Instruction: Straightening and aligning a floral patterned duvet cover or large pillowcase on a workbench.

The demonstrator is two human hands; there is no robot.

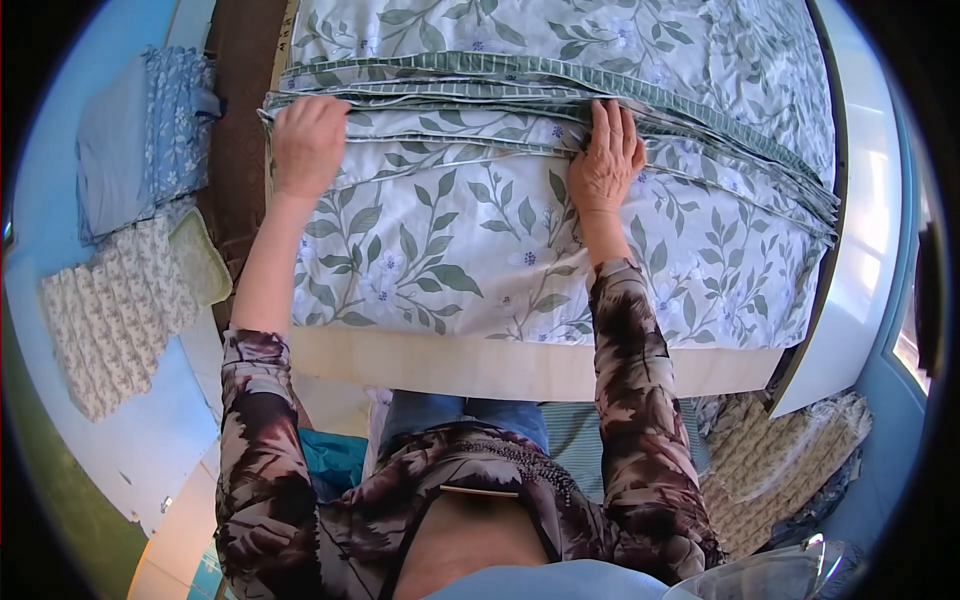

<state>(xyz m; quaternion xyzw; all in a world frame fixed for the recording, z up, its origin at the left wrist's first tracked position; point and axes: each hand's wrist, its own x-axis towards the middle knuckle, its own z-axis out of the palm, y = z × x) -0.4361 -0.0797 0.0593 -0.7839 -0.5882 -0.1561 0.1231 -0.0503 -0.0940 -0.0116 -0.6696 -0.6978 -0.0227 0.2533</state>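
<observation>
A white fabric printed with green leaves and small blue flowers (430,240) covers the table in front of me. Across it run several layered folds with green striped edges (480,95). At the left end of these folds, my left hand (310,150) is closed in a pinch on the fabric's edge; its fingertips are partly hidden. My right hand (606,165) lies on the folds right of the middle, fingers stretched forward and flat on the cloth.
The table's pale wooden front edge (520,365) is close to my waist. At the left lie folded blue floral fabric (180,140), beige patterned fabric (120,310) and a light green tray (200,255). Plastic-wrapped beige patterned fabric (790,460) lies at the lower right.
</observation>
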